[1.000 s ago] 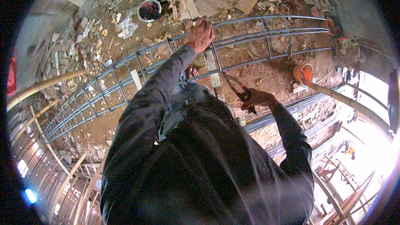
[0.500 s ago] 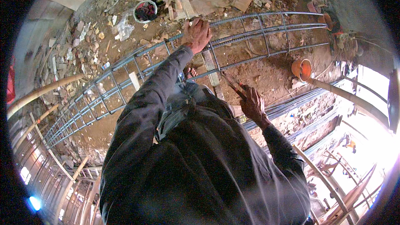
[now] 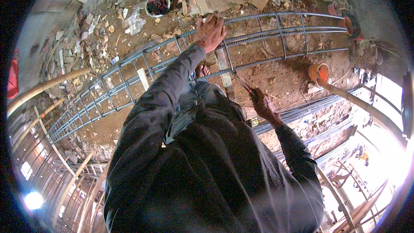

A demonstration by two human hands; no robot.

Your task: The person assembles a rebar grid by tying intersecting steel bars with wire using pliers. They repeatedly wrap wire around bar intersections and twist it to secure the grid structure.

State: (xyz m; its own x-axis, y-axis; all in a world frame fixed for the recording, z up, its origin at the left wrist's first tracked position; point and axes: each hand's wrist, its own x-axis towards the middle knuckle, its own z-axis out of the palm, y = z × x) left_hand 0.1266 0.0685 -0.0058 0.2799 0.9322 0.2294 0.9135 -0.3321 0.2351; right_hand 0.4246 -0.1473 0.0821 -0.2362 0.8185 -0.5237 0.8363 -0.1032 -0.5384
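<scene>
- Head view: left hand (image 3: 210,32) clamped over the top bar of a long rebar cage (image 3: 258,39) lying across the dirt floor (image 3: 280,77), fingers wrapped round the bar.
- Right hand (image 3: 262,103) lower down by the cage's near bar, fingers closed on a thin tool (image 3: 243,84), exact kind hard to tell.
- Orange bucket (image 3: 318,73) just right of the cage, rubble further up.

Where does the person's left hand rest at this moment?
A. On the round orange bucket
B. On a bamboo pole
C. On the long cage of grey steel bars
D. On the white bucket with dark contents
C: the left hand grips a top bar of the long grey steel-bar cage, apart from both buckets.
</scene>
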